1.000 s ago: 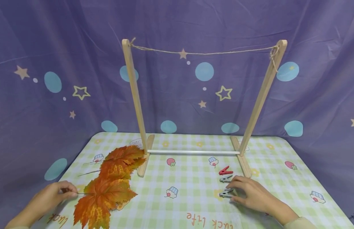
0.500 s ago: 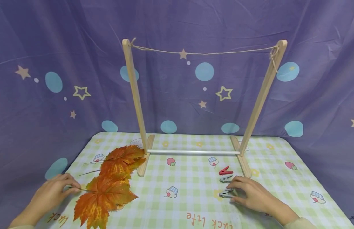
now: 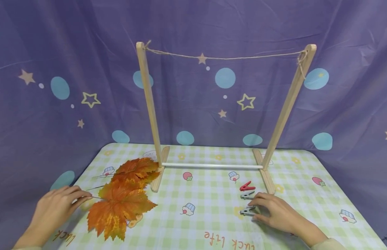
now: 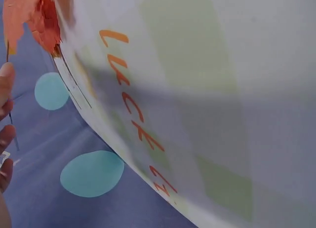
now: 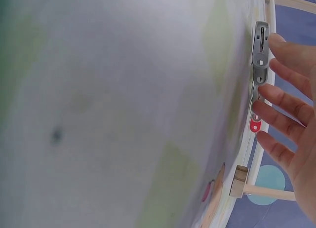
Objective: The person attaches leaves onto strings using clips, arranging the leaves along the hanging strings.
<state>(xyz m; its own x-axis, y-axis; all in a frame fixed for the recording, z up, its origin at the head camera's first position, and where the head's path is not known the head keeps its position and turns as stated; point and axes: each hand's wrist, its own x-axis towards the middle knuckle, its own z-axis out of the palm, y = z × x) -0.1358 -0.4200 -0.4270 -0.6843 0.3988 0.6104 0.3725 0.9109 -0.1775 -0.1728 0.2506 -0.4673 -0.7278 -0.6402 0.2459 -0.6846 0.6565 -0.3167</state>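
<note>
My left hand (image 3: 54,210) pinches the thin stem of an orange-brown artificial maple leaf (image 3: 116,203) at the table's left. That leaf overlaps other similar leaves (image 3: 137,168) lying behind it. In the left wrist view only fingertips (image 4: 5,85) show, with the stem between them. My right hand (image 3: 276,212) is at the nearer grey clip (image 3: 248,211), thumb and forefinger beside its handle end. A second grey clip (image 3: 247,195) and a red clip (image 3: 247,186) lie just behind. In the right wrist view the fingers are spread and loosely bent alongside the clips (image 5: 260,45).
A wooden frame (image 3: 151,111) stands toward the back, with twine (image 3: 224,58) strung between its post tops and a white rod (image 3: 212,166) low between its feet. The checked tablecloth (image 3: 218,205) covers the table; a purple curtain (image 3: 193,21) hangs behind.
My left hand has moved slightly up and to the right, still pinching the stem, and the leaf has shifted the same way. The right hand stays by the clips.
</note>
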